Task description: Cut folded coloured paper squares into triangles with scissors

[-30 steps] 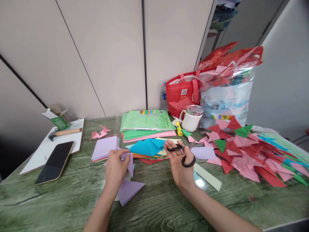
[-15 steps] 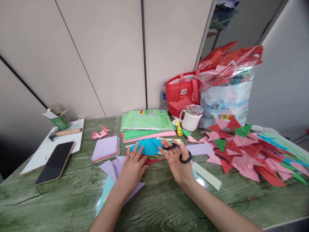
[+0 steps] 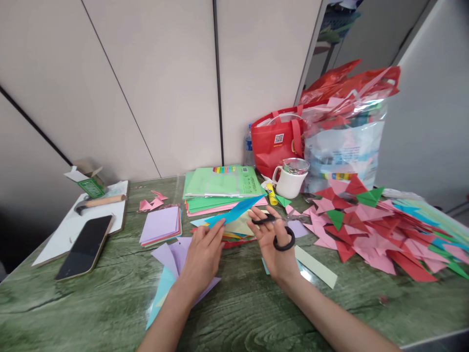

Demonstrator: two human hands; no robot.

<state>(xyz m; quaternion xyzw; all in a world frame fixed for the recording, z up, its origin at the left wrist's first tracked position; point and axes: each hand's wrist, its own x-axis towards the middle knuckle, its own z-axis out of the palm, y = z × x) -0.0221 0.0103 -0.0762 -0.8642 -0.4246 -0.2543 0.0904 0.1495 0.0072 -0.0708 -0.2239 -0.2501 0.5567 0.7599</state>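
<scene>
My left hand (image 3: 202,256) pinches the near corner of a blue paper sheet (image 3: 236,210) and lifts it off a small stack of coloured sheets (image 3: 242,230). The sheet tilts up toward the right. My right hand (image 3: 274,242) holds black-handled scissors (image 3: 279,233), fingers through the loops, just right of the blue sheet. Lilac paper triangles (image 3: 176,254) and a light blue piece lie under my left wrist.
A lilac square stack (image 3: 160,224), a green paper pack (image 3: 222,183), white mug (image 3: 289,182), yellow glue stick (image 3: 271,193), red bag (image 3: 278,142) and clear bag stand behind. Folded triangles (image 3: 370,230) cover the right. Phone (image 3: 85,246) and hammer (image 3: 97,201) lie left.
My left hand let go of a lilac piece, moved right to the blue sheet and has raised it off the stack. My right hand stayed near the stack with the scissors.
</scene>
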